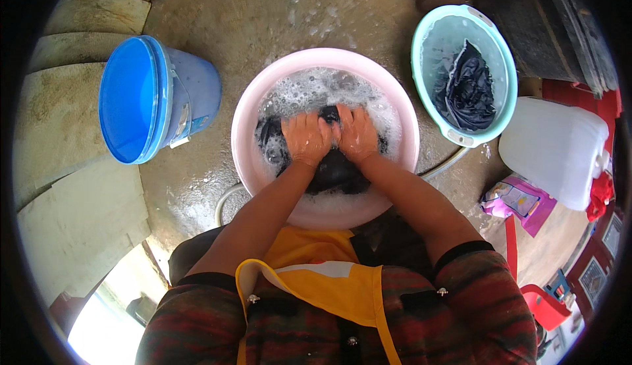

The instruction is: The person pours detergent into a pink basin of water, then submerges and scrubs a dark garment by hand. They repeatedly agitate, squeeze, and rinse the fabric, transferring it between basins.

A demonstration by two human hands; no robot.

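Note:
A round pink plastic basin full of sudsy water stands on the wet floor in front of me. Black cloth lies in it, partly under the foam. My left hand and my right hand are side by side near the middle of the basin, thumbs almost touching. Both have their fingers curled over the black cloth, and a dark bunch of it shows between them. Foam and water hide the cloth's edges, so its kind cannot be told.
A blue bucket with a wire handle is at the left. At the right stand a mint-green basin with dark cloth in water, a white plastic jerrycan and a purple bag. A hose runs along the floor.

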